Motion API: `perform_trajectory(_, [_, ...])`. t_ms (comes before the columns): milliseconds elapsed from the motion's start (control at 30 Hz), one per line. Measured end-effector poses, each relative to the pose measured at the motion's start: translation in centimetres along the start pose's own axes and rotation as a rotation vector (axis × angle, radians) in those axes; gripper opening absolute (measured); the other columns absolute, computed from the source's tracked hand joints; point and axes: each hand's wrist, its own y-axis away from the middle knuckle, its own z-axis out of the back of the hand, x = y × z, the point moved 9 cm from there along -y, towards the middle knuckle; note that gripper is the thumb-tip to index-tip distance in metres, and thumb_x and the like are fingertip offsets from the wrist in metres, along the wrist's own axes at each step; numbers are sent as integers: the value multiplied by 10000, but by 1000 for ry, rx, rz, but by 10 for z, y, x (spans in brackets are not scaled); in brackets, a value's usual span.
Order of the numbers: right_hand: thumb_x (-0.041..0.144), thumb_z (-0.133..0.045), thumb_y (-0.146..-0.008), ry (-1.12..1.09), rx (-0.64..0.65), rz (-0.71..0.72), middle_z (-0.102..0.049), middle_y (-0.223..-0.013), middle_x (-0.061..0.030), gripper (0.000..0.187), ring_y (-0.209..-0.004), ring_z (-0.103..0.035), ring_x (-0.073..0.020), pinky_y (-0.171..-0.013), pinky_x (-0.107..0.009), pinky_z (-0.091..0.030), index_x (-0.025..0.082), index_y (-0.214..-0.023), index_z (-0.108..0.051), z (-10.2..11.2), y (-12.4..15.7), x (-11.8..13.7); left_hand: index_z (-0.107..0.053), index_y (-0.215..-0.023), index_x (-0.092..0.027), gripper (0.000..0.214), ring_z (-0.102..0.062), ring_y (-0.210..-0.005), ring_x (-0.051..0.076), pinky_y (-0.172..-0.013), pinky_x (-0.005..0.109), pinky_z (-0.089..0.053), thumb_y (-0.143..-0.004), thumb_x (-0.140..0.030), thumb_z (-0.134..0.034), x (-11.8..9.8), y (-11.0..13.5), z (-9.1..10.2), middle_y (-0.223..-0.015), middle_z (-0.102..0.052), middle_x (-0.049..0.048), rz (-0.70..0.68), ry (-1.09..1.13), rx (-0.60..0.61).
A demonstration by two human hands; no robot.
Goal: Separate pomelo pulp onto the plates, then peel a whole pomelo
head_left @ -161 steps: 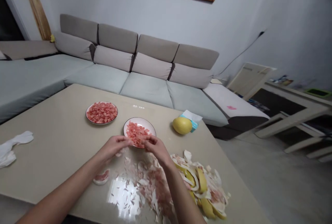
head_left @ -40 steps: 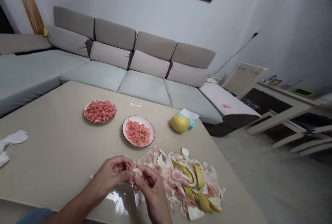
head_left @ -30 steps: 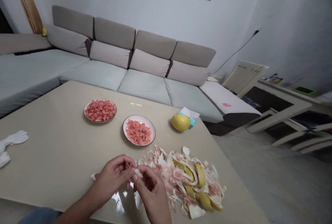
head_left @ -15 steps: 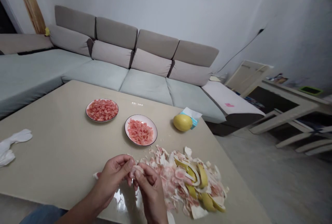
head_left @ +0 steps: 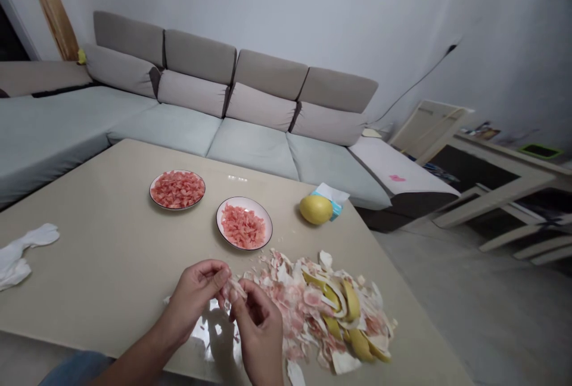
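My left hand and my right hand meet above the near edge of the beige table. Both pinch one small pale-pink pomelo piece between their fingertips. Just right of my hands lies a heap of pomelo peel and membrane, yellow, white and pink. Beyond my hands stands a white plate partly filled with pink pomelo flesh. A second, fuller plate stands further left and back.
A whole yellow pomelo sits at the table's far right, against a teal tissue pack. White gloves lie at the left edge. A grey corner sofa runs behind the table. Low wooden furniture stands at right.
Since the oldest frame my hands have drawn back from the near plate to the table's near edge. Over the last second they stay together, working the small piece between the fingertips.
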Motion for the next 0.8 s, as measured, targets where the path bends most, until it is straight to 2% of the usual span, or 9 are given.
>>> perform_trajectory(67, [429, -644, -801, 10, -20, -4, -561, -590, 7, 268, -521, -503, -126, -476, -199, -415, 172, -725, -648, 3, 2, 1, -650, -808, -116, 295, -533, -536, 85, -539, 188, -423, -793, -408, -693, -1, -4, 8, -642, -623, 10, -9, -29, -29])
perform_trajectory(200, [440, -684, -762, -11, -178, -46, -570, -571, 11, 276, -503, -532, -134, -483, -210, -456, 167, -798, -673, 29, 9, 1, -651, -762, -122, 305, -493, -522, 60, -515, 158, -409, -742, -413, -741, -15, -12, 44, -628, -574, -19, -94, 31, -228])
perform_trajectory(267, [437, -691, -758, -25, -222, -67, -597, -610, 0, 284, -532, -562, -148, -513, -229, -489, 164, -836, -671, 42, 11, 2, -648, -780, -125, 290, -500, -551, 60, -535, 155, -433, -753, -400, -739, -14, -15, 48, -670, -572, -14, -67, 87, -204])
perform_trajectory(400, [423, -671, -768, 93, -132, -25, -646, -679, -27, 257, -601, -617, -182, -560, -261, -526, 171, -814, -661, 55, 5, 9, -633, -781, -124, 262, -525, -611, 65, -605, 163, -495, -795, -373, -712, 2, -14, 33, -715, -559, -1, 86, 268, -92])
perform_trajectory(500, [400, -615, -800, 321, -167, 61, -691, -823, -61, 240, -699, -651, -202, -624, -277, -537, 183, -884, -676, 77, 0, 7, -646, -839, -118, 219, -559, -678, 83, -684, 205, -538, -834, -335, -678, 10, -10, 20, -780, -569, 24, 166, 389, -55])
perform_trajectory(600, [350, -537, -823, 594, -184, 144, -701, -970, -101, 272, -854, -660, -241, -759, -341, -532, 186, -980, -687, 99, -6, -7, -666, -881, -99, 219, -580, -709, 106, -708, 242, -557, -878, -314, -621, 10, -8, 15, -808, -582, 53, 197, 436, -43])
perform_trajectory(700, [298, -480, -814, 852, -176, 203, -686, -1071, -136, 313, -1008, -623, -289, -898, -424, -472, 176, -993, -706, 111, -10, -20, -682, -932, -83, 207, -602, -738, 128, -739, 268, -565, -887, -269, -605, 10, -6, 15, -821, -606, 77, 220, 434, -37])
perform_trajectory(800, [308, -444, -844, 986, -201, 202, -675, -1082, -141, 310, -1027, -602, -294, -902, -424, -447, 179, -949, -705, 116, -13, -20, -685, -1008, -78, 210, -621, -782, 145, -809, 295, -558, -870, -225, -628, 10, -4, 14, -876, -636, 101, 225, 396, -17])
